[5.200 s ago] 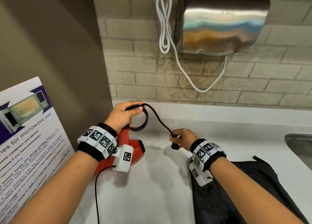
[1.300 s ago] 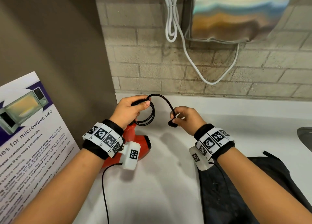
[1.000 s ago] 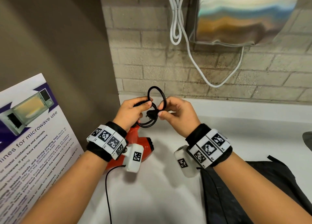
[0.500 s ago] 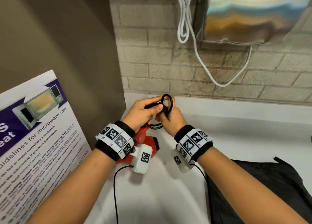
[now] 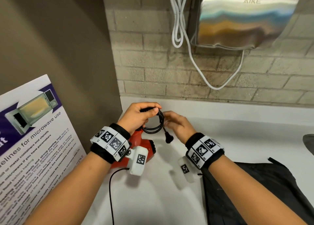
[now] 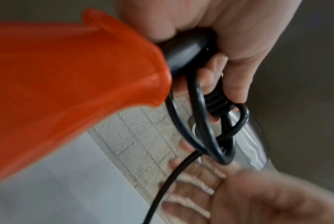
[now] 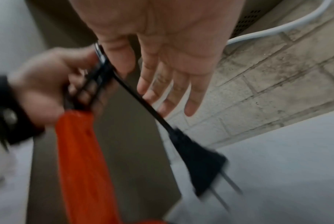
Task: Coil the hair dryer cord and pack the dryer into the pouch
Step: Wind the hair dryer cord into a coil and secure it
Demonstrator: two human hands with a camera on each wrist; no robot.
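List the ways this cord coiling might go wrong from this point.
1. The left hand alone pinches the black coiled cord at the red hair dryer's handle end; the open right hand holds nothing, so the loops may spring apart.
2. The black two-prong plug dangles free and could snag or unwind a loop.
3. The black fabric pouch lies flat on the counter, needing a hand to open it, which may cost the grip.
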